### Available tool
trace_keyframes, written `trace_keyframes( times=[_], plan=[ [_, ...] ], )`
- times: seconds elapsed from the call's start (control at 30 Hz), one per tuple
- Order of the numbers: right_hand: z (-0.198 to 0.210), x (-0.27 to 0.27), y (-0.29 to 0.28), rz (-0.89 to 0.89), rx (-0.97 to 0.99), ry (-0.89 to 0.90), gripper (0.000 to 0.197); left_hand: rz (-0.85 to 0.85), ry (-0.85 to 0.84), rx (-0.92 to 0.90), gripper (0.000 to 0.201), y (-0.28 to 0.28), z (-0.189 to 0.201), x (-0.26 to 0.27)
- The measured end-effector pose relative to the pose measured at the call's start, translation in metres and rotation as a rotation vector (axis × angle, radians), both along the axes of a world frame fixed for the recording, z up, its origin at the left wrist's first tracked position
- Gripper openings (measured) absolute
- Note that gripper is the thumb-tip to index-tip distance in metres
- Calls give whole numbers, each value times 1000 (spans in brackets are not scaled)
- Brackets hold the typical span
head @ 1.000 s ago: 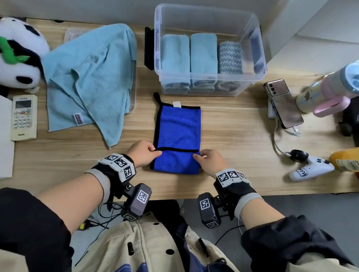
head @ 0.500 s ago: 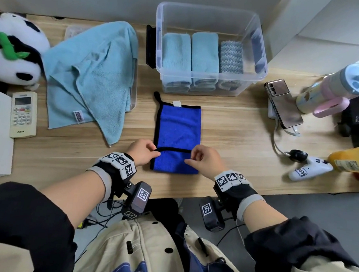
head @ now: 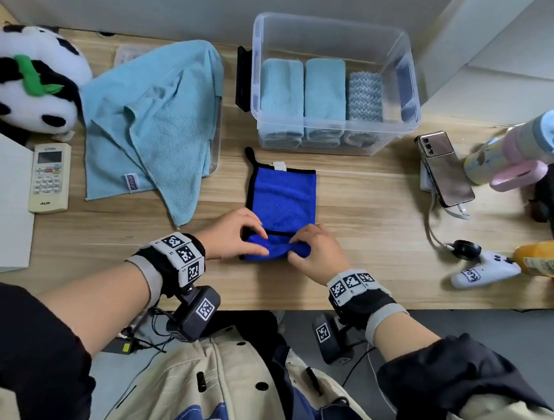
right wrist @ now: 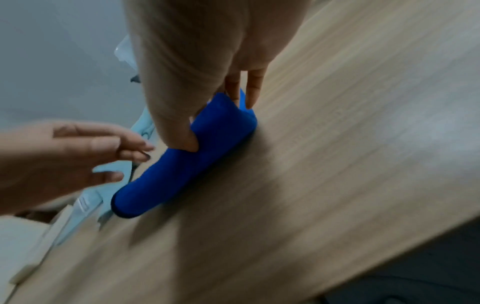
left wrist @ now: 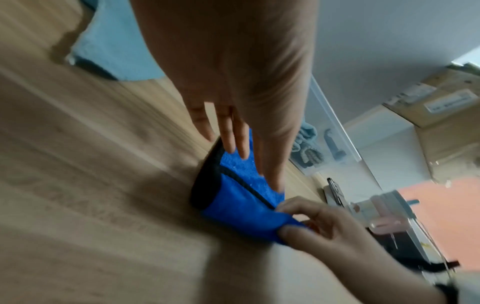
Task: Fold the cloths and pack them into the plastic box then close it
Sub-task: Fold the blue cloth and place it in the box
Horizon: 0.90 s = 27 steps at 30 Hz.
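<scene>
A blue cloth (head: 283, 197) with black edging lies flat on the wooden table (head: 367, 216), its near end folded over. My right hand (head: 302, 247) pinches the right part of that fold (right wrist: 182, 168) between thumb and fingers and bunches it up. My left hand (head: 234, 236) rests at the fold's left end, its straight fingers (left wrist: 231, 142) touching the cloth (left wrist: 233, 207). Behind the cloth stands the clear plastic box (head: 408, 88), open, holding two folded light blue cloths (head: 280, 92) and a grey knit one (head: 365, 96). An unfolded light blue towel (head: 151, 115) lies to the left.
The towel covers a clear lid (head: 217, 133). A panda plush (head: 29, 81) and a remote (head: 50, 177) sit at far left. A phone (head: 444, 169), pink bottle (head: 529, 145), white controller (head: 484, 273) and orange bottle (head: 547, 258) crowd the right. The table edge runs just behind my wrists.
My right hand slid left from the fold's corner and now pinches the fold, raising it. My left hand let go of the black edge and its fingers straightened.
</scene>
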State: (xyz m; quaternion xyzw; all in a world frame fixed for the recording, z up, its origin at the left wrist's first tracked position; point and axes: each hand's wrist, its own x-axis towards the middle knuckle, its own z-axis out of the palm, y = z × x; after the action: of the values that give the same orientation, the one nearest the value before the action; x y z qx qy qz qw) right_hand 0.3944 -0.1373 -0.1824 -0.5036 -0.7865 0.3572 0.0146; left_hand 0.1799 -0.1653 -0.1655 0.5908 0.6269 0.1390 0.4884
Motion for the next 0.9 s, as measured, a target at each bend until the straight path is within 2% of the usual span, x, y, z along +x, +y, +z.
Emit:
trace_keyframes(
  times=[0.07, 0.13, 0.2, 0.33, 0.57, 0.73, 0.8, 0.9],
  plan=[
    [5, -1, 6, -104, -101, 96, 18, -143, 17, -50, 46, -2, -2, 0],
    [8, -2, 12, -189, -200, 167, 6, -142, 64, -59, 49, -2, -6, 1],
    [8, -1, 16, -252, -231, 187, 10, -24, 80, -40, 36, 0, -11, 1],
    [6, 3, 19, -328, -252, 157, 39, 193, 41, -53, 20, 7, -17, 0],
    [-5, 1, 27, -467, -211, 76, 34, 472, -72, -155, 33, 19, -25, 7],
    [-3, -6, 36, -561, -252, -24, 36, 565, -37, -208, 35, 25, -27, 10],
    [-2, -8, 38, -554, -195, -35, 34, 575, -31, -231, 32, 28, -29, 9],
    [-1, -9, 35, -410, 37, 72, 32, 574, -18, -251, 34, 32, -28, 7]
  ],
)
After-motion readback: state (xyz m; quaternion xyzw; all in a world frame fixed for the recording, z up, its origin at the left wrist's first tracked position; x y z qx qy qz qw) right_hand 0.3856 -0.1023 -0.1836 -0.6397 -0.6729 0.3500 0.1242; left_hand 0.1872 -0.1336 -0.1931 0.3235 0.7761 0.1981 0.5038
